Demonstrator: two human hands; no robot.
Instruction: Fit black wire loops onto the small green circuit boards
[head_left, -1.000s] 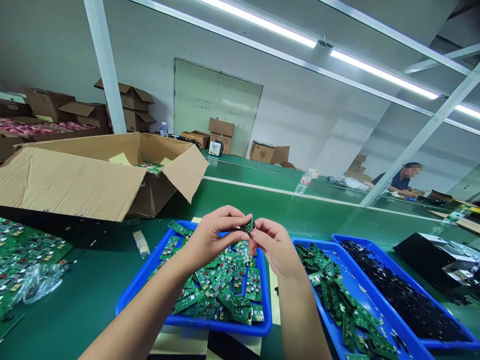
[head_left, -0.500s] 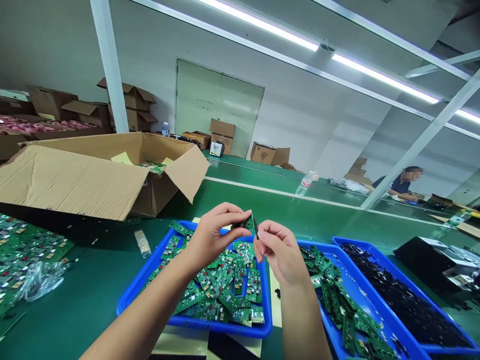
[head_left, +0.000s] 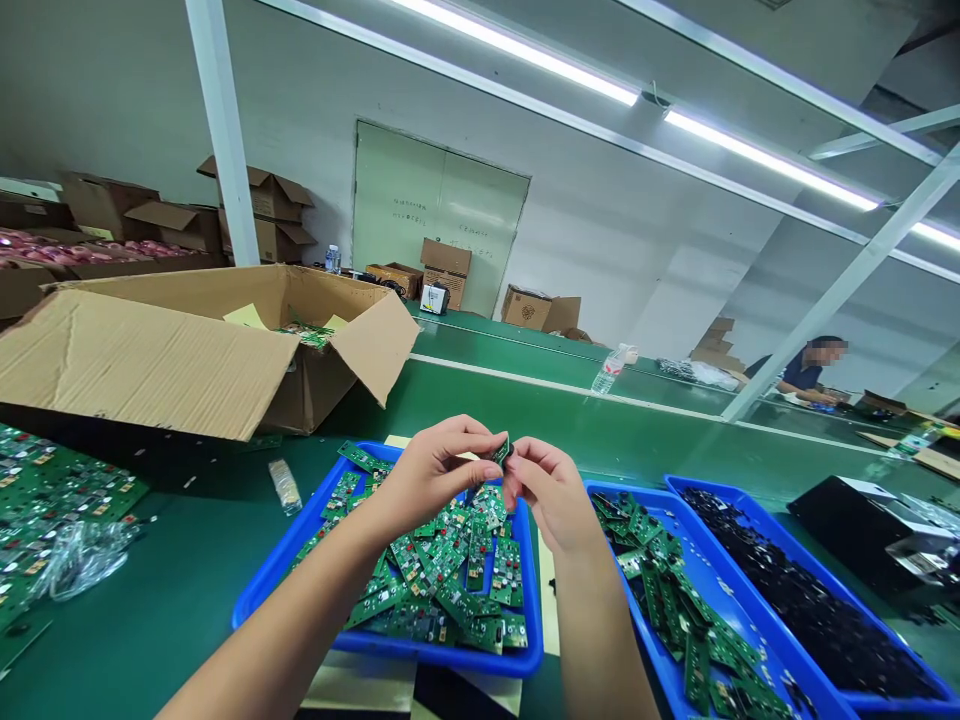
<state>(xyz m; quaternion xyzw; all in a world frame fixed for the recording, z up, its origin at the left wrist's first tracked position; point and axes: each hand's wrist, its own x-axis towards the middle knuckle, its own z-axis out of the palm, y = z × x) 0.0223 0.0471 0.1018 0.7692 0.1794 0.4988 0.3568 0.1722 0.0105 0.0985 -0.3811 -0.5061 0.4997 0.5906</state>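
Above the middle tray, my left hand (head_left: 439, 465) pinches a small green circuit board (head_left: 501, 452) between thumb and fingers. My right hand (head_left: 551, 490) is closed at the board's right end, its fingertips on a small black part (head_left: 511, 451) that meets the board. Fingers cover most of that part. Beneath both hands, a blue tray (head_left: 251, 590) holds many loose green circuit boards (head_left: 420, 565).
Right of my forearm, a second blue tray (head_left: 757, 610) holds more boards. Beyond it, another blue tray (head_left: 675, 482) is full of small black parts (head_left: 795, 600). An open cardboard box (head_left: 150, 350) stands at left. Across the bench sits a person (head_left: 806, 370).
My hands have come closer together. The black part in my right fingers, apart from the board's edge or just beside it before, is now against the board, which has turned and sits slightly lower.
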